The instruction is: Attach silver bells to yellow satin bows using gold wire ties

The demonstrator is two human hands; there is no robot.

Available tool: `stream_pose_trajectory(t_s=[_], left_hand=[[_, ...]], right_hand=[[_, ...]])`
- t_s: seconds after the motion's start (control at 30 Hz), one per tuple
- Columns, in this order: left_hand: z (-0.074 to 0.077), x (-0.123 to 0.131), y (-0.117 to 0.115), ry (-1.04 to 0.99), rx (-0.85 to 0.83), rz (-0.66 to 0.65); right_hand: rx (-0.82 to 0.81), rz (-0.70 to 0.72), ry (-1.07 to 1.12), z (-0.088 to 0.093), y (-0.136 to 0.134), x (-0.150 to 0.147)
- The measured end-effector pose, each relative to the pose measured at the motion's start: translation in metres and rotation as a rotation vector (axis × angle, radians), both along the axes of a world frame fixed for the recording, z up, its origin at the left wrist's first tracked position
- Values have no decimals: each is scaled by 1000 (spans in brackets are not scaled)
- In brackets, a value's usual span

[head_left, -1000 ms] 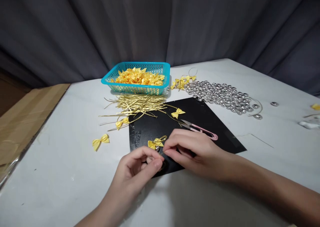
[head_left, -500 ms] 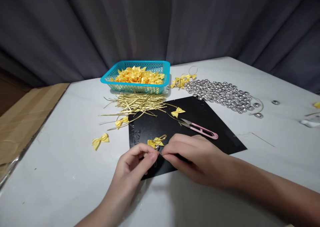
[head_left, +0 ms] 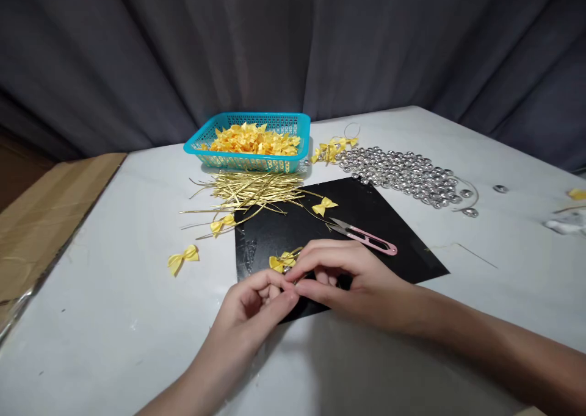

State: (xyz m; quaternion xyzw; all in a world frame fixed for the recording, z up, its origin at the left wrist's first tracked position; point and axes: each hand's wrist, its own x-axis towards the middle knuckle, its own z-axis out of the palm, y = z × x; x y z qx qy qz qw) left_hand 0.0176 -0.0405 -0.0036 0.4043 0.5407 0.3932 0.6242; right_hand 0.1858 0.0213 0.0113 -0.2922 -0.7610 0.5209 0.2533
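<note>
My left hand [head_left: 256,309] is closed, thumb and forefinger pinched at a thin gold cord. My right hand [head_left: 350,272] is closed too, its fingertips meeting the left ones on the same cord. Most of the cord is hidden by the fingers. Just beyond the fingertips is a yellow ribbon bow [head_left: 280,262] with part of the cord looping over it and a silver bead partly showing beneath. Under both hands lies a black sheet [head_left: 279,227]. Pink-handled thread snips [head_left: 370,239] rest on it, blades apart, beyond my right hand.
A blue basket [head_left: 247,155] full of yellow bows stands at the back. Before it lies a pile of gold cords [head_left: 256,187]. Silver beads [head_left: 403,175] spread at the back right. Loose bows [head_left: 184,257] lie at the left, and cardboard [head_left: 55,196] borders the table.
My right hand has shifted slightly left and its fingertips now touch the left ones. The gap with the thin cord showing has closed, and the bow is more covered.
</note>
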Motion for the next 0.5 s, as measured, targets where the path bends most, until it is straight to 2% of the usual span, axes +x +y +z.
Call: stream_pose_trajectory(t_s=[0.1, 0.2, 0.37, 0.47, 0.5], left_hand=[[0, 1, 1, 45, -26, -20], [1, 2, 0, 80, -42, -38], [2, 3, -2, 158, -34, 68], [2, 4, -3, 211, -49, 63], [2, 4, -3, 225, -47, 104]], right_hand=[[-44, -15, -29, -2, -1, -1], [34, 3, -57, -3, -1, 0], [105, 5, -105, -1, 1, 2], [137, -25, -103, 0, 4, 3], [159, -25, -89, 1, 5, 4]])
